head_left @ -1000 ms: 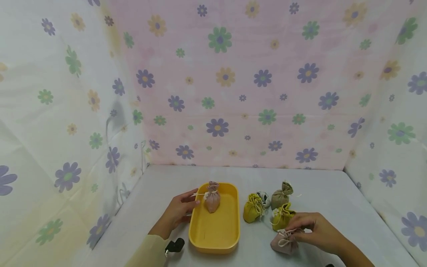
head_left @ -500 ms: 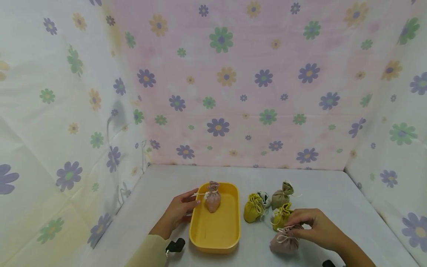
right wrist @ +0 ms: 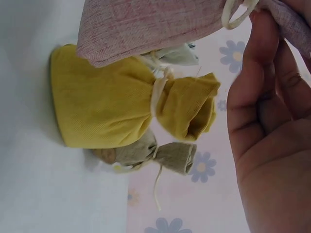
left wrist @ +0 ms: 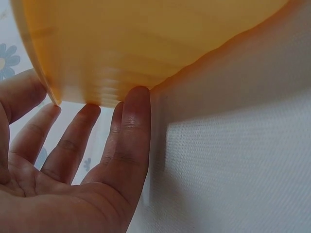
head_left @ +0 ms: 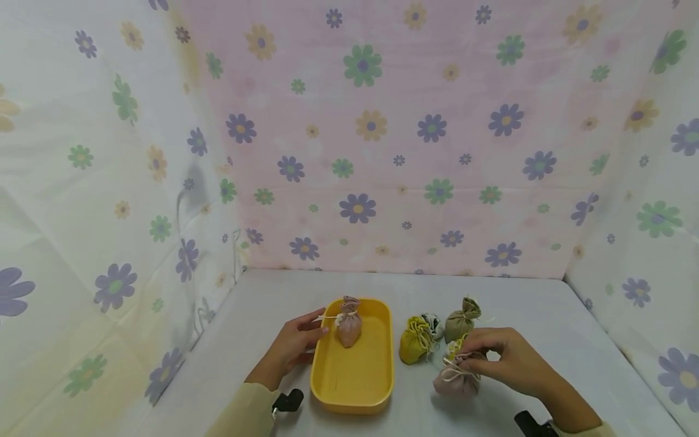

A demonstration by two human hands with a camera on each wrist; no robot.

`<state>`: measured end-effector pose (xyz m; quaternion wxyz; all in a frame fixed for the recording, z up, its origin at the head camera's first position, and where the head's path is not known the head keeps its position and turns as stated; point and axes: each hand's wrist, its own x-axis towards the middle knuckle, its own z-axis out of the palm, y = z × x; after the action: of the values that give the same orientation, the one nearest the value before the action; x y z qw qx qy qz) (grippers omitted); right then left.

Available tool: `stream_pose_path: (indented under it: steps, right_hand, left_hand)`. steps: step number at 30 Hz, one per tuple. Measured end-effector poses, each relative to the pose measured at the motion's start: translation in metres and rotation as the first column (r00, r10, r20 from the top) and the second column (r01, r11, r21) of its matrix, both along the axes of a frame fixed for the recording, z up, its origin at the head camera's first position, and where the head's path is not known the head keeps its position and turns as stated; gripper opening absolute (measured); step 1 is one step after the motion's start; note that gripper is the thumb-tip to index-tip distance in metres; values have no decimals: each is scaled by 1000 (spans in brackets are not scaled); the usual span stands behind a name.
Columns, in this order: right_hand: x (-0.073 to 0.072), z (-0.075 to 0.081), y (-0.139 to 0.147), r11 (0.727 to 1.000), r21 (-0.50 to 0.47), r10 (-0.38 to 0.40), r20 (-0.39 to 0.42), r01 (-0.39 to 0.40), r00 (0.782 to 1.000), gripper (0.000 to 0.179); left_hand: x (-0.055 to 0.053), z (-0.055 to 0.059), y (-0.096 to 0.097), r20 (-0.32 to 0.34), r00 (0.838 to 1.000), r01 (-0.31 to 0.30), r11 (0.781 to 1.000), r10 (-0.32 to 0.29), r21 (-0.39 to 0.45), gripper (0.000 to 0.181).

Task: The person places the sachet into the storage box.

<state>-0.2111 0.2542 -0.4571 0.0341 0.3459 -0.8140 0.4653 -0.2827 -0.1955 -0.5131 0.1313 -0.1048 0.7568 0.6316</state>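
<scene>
A dusty-pink drawstring pouch (head_left: 457, 381) with a pale cord bow hangs from my right hand (head_left: 510, 361), which pinches its gathered neck between thumb and fingers. In the right wrist view the pouch (right wrist: 150, 29) overlaps a mustard pouch (right wrist: 104, 99). My left hand (head_left: 297, 340) holds the left side of a yellow tray (head_left: 352, 408). In the left wrist view its fingertips (left wrist: 136, 104) press the tray's outer wall (left wrist: 97, 53), with the thumb at the rim. A second pink pouch (head_left: 348, 331) lies in the tray's far left part.
Right of the tray stand a mustard pouch (head_left: 415, 346), a whitish patterned pouch (head_left: 432, 325) and an olive pouch (head_left: 460, 325). Another mustard pouch is mostly hidden behind my right hand. The white table (head_left: 262, 291) meets flower-printed cloth (head_left: 401, 182) at the back and sides.
My right hand has raised the pink pouch and shifted it slightly left and away from me, covering more of the mustard pouch behind. The left hand and tray have stayed put.
</scene>
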Motion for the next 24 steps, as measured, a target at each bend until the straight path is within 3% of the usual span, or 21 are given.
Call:
stream_pose_path:
  steps: [6,11,24]
  right_hand:
    - [-4,8,-13,998,10,-60,-80,61,995,16]
    - [-7,13,-22,991,21,-128,-78,130,989,15]
    - [-21,26,-50,981,-33,-195,-40,194,980,8]
  left_hand:
    - [1,0,1,-3,1000,-5,1000,5,-11,66]
    - [0,-2,1,-9,1000,-4,1000,4,-21,66]
    - [-2,1,0,-2,1000,1,1000,-1,-5,67]
